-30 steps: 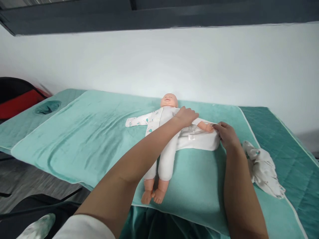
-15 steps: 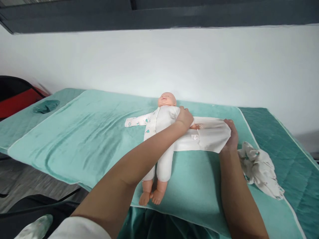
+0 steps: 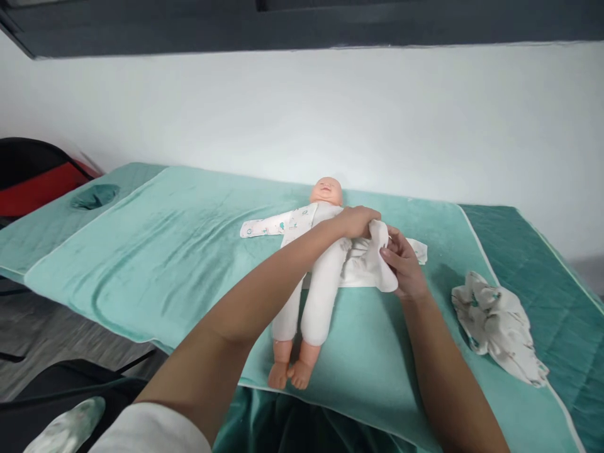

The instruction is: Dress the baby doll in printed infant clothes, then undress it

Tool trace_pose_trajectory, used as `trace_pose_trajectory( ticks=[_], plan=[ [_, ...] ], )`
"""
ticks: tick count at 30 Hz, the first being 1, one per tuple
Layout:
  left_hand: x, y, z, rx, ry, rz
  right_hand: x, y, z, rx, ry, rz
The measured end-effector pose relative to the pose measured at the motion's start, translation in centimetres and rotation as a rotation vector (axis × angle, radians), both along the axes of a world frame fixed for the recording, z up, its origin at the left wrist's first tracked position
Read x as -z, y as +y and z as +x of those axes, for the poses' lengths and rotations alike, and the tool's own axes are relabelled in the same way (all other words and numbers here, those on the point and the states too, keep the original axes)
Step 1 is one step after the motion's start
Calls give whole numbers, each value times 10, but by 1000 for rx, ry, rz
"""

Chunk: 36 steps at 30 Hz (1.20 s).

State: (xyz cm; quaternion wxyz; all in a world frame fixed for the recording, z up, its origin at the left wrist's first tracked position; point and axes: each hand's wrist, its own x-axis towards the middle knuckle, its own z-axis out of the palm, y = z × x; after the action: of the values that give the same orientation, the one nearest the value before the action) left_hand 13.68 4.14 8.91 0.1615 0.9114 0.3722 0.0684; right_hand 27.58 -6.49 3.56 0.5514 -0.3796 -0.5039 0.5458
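On the green-covered bed (image 3: 141, 264): one doll (image 3: 321, 308), face up, feet at the near edge, legs in white; one printed white garment (image 3: 363, 272), one sleeve spread out at left, the other side bunched beside the torso; right hand (image 3: 403, 261), grip narrow, pinching the garment's fabric; left hand (image 3: 361, 221) by the doll's shoulder, grip partly hidden, hold cannot be told; one crumpled white cloth (image 3: 500, 327), far right, apart
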Motion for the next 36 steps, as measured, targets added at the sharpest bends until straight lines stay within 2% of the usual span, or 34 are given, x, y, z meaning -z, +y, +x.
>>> trace_pose_trajectory(
  ticks=[2, 6, 9, 13, 16, 20, 24, 26, 28, 32, 34, 36],
  plan=[
    [-7, 4, -11, 25, -122, -58, 1, -2, -1, -83, -6, 7],
    [-12, 13, -38, -48, -308, 66, 4, -2, -3, -247, -36, 67],
    [-7, 17, -58, -200, -365, 166, 7, 0, -6, -245, -155, 157],
    [1, 11, -74, -433, -313, 241, 8, 2, -12, -204, -386, 308],
    [6, 5, -79, -523, -289, 266, 9, 0, -16, -215, -503, 371],
    [11, 4, -80, -597, -422, 124, 11, -5, -20, -226, -582, 413],
    [11, 5, -80, -639, -624, -58, 10, -11, -28, -144, -715, 495],
    [9, 4, -78, -659, -652, -120, 8, -14, -32, -105, -709, 522],
    [7, 3, -76, -662, -609, -136, 4, -16, -32, -160, -651, 489],
    [11, 5, -73, -615, -549, -82, -2, -15, -19, -454, -504, 270],
    [15, 8, -73, -619, -607, -75, -4, -12, -11, -472, -429, 187],
    [18, 10, -74, -653, -686, -73, -4, -8, -4, -391, -390, 143]
  ],
)
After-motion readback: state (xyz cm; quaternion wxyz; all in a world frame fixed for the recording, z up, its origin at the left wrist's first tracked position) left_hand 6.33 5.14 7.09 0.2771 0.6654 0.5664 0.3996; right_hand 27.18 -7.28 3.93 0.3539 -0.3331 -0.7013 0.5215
